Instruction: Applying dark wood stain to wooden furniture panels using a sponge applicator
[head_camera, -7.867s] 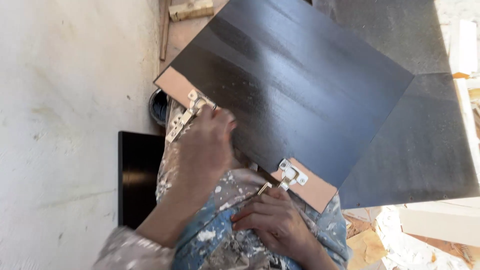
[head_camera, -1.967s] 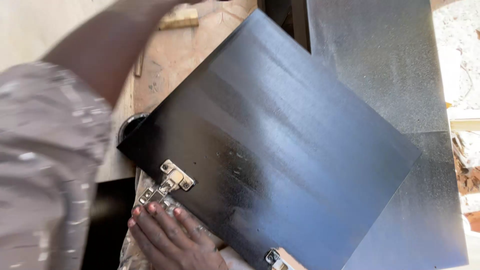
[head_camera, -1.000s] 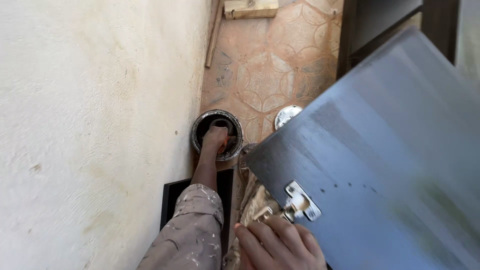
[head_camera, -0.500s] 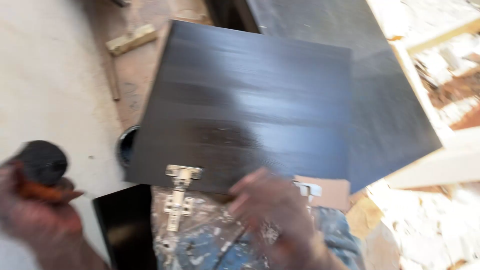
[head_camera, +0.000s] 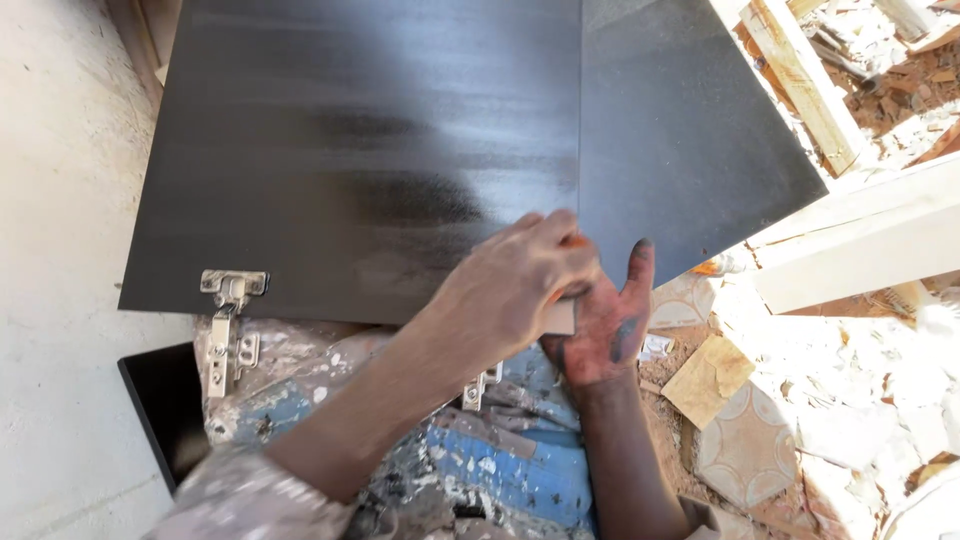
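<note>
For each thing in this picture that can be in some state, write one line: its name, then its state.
dark panel: lying flat across the person's lap, glossy face up.
left hinge: fixed at the panel's near edge, arm hanging off it.
right hinge: mostly hidden under the left hand.
left hand: closed over an orange thing at the panel's edge.
right hand: open, stained, fingers against the panel's edge.
second dark panel: lying partly under the first.

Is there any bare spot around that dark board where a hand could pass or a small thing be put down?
The pale floor left of the dark panel is bare. The panel's broad top, above the left hand, is free too. It is crowded at the near edge, where both hands, the right hand and the hinge meet, and on the right among rubble and timber.
</note>
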